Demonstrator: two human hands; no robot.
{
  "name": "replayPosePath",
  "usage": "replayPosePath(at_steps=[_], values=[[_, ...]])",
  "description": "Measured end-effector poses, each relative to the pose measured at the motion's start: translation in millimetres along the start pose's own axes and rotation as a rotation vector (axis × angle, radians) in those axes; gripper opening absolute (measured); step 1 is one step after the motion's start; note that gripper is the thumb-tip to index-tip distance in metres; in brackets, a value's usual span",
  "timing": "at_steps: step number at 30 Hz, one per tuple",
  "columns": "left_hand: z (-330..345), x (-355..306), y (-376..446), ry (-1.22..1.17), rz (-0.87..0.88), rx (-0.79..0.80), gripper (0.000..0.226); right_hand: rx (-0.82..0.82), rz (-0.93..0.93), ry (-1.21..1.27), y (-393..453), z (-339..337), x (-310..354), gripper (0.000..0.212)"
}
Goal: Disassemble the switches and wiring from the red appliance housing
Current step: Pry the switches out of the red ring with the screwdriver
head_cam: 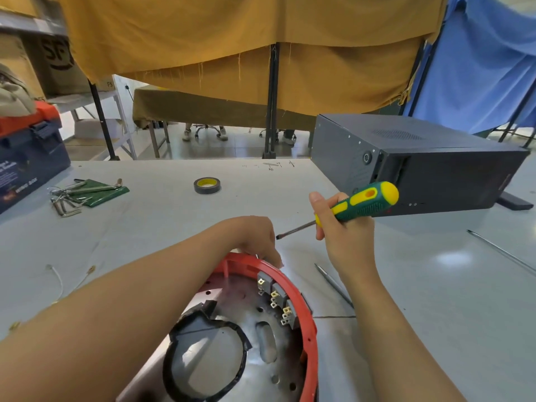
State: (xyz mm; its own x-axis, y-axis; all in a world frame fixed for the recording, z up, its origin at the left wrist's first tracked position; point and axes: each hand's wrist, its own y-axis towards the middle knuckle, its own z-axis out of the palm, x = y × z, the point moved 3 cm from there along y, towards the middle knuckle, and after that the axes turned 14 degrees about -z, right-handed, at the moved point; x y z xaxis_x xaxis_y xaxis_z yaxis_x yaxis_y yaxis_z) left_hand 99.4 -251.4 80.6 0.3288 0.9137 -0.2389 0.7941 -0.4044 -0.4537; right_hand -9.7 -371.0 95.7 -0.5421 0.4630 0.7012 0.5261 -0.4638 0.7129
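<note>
Housing [309, 323], red-rimmed, lies open-side up on the grey table [162, 227] at the near edge, three switches [278, 300] seated along its inner right wall. Left hand [258, 239] rests on the far rim, fingers curled down, seemingly pinching something hidden there. Right hand [342, 230] grips a green-yellow screwdriver [359, 204] raised above the table.

Grey table [162, 227]; roll of black tape [207, 185] lying flat toward its far edge; hex keys [72, 198] on and beside a green pouch [107, 191] far left; dark blue toolbox with orange lid [27, 149] at left edge; black metal case [417, 158] far right; mustard cloth [246, 42] and blue cloth [490, 62] hanging behind
</note>
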Motion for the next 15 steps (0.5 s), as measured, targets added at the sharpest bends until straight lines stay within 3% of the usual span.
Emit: replayPosePath(at_steps=[4, 10, 15], values=[[-5.0, 17.4, -4.4, -0.374, 0.030, 0.017, 0.013, 0.082, -0.009, -0.051, -1.7, 5.4, 1.2, 0.030], [-29.4, 55.4, -40.7, -0.778, 0.148, -0.054, 0.018, 0.326, 0.046, 0.047, -9.3, 16.0, 0.3, 0.014], [-41.6, 121.5, -87.0, -1.002, 0.180, -0.093, 0.019, 0.417, 0.074, 0.105, -15.8, 23.9, -3.2, 0.008]])
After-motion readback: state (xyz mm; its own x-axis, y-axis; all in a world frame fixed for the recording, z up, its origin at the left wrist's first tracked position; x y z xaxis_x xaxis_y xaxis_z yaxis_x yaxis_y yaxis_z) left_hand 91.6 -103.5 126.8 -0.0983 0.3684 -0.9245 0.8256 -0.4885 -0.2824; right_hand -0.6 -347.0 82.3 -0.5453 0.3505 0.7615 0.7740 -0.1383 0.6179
